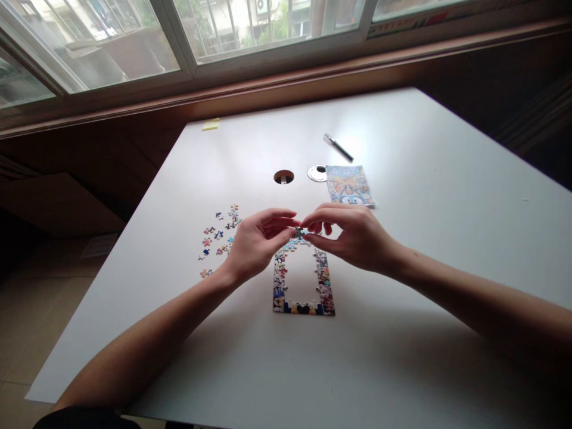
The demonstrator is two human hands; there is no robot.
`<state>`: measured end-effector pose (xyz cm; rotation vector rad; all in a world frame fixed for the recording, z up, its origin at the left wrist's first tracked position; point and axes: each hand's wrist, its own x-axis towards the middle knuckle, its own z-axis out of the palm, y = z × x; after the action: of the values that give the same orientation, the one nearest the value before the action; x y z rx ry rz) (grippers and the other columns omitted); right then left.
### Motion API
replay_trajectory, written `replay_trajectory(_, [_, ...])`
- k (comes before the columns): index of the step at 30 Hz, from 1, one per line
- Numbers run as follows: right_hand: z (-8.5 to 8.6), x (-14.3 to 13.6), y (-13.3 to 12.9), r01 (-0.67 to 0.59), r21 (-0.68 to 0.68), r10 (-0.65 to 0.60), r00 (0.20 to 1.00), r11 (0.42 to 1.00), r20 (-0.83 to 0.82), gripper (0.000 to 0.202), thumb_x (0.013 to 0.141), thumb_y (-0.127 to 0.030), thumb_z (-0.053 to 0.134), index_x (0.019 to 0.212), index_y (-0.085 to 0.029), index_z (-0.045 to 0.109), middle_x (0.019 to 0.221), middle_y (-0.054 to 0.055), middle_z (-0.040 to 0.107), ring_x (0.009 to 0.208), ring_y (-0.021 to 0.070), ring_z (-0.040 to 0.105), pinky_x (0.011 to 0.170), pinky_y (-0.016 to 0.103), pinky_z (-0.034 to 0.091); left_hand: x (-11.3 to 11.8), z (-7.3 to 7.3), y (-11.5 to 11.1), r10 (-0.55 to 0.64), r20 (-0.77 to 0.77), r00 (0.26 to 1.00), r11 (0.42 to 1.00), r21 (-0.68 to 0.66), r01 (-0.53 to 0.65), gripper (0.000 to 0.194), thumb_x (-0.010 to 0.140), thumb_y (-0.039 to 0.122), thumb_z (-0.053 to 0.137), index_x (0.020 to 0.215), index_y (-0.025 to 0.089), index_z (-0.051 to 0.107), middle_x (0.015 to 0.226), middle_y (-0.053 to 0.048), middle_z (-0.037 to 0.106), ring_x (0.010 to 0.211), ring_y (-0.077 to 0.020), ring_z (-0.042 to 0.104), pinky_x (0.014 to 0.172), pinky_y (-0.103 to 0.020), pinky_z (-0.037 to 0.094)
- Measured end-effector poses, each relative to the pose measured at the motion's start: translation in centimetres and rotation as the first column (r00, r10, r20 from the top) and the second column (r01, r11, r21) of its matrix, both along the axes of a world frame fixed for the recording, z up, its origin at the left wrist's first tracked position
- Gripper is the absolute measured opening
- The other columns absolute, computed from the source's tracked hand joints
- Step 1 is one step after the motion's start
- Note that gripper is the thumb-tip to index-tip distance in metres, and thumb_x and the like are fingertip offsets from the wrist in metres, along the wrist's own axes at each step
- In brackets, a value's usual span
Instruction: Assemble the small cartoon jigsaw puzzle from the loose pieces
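Observation:
A small dark greenish puzzle piece (299,233) is held up between the fingertips of both hands. My left hand (261,241) pinches it from the left with thumb and fingers. From the right, my right hand (353,235) has its fingertips at the same piece. Below them on the white table lies a rectangular puzzle frame (279,286) of joined colourful pieces, with bare table in its middle. My hands partly hide its upper end. Loose puzzle pieces (218,235) are scattered to the left of my left hand.
A colourful picture sheet (351,185) lies beyond my right hand. Near it are a round metal cover (317,173), a round hole (283,177) and a black pen (338,148). Yellow paper (211,124) is at the far left edge of the white table (402,339).

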<state>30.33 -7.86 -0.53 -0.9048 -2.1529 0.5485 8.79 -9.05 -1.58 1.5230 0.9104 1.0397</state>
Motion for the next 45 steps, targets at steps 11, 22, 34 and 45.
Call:
replay_trajectory(11, [-1.5, 0.7, 0.7, 0.051, -0.29, 0.045, 0.948, 0.956, 0.314, 0.009, 0.08, -0.029, 0.071, 0.084, -0.021, 0.072, 0.078, 0.001, 0.07, 0.07, 0.014, 0.06, 0.065, 0.027, 0.043, -1.8, -2.0, 1.2, 0.043, -0.578, 0.815, 0.769, 0.54, 0.342, 0.017, 0.084, 0.007, 0.063, 0.095, 0.018, 0.071, 0.1, -0.006, 0.069, 0.094, -0.0177, 0.063, 0.084, -0.033, 0.054])
replay_trajectory(22, [-1.9, 0.1, 0.9, 0.09, -0.356, 0.041, 0.937, 0.93, 0.346, 0.013, 0.08, -0.032, 0.069, 0.084, -0.02, 0.071, 0.076, 0.002, 0.07, 0.069, 0.0142, 0.06, 0.062, 0.026, 0.041, -1.7, -2.7, 1.4, 0.051, -0.604, 0.795, 0.73, 0.566, 0.383, 0.013, 0.09, 0.011, 0.061, 0.088, 0.018, 0.072, 0.097, -0.006, 0.071, 0.092, -0.0176, 0.063, 0.083, -0.032, 0.055])
replay_trajectory(34, [-2.0, -0.1, 0.9, 0.089, -0.345, 0.045, 0.931, 0.935, 0.363, 0.01, 0.079, -0.03, 0.07, 0.081, -0.02, 0.071, 0.077, 0.002, 0.071, 0.07, 0.0152, 0.06, 0.064, 0.028, 0.044, -1.7, -2.2, 1.1, 0.03, -0.645, 0.763, 0.75, 0.52, 0.41, 0.016, 0.093, 0.011, 0.058, 0.088, 0.017, 0.072, 0.099, -0.007, 0.071, 0.092, -0.0182, 0.063, 0.083, -0.033, 0.055])
replay_trajectory(45, [-1.9, -0.3, 1.0, 0.105, -0.347, 0.041, 0.921, 0.932, 0.387, 0.009, 0.078, -0.029, 0.069, 0.08, -0.02, 0.071, 0.077, 0.001, 0.07, 0.069, 0.0147, 0.059, 0.063, 0.028, 0.042, -1.8, -1.4, 0.6, 0.019, -0.706, 0.708, 0.741, 0.485, 0.464, 0.017, 0.093, 0.01, 0.056, 0.09, 0.017, 0.071, 0.102, -0.008, 0.071, 0.095, -0.0196, 0.062, 0.081, -0.033, 0.054])
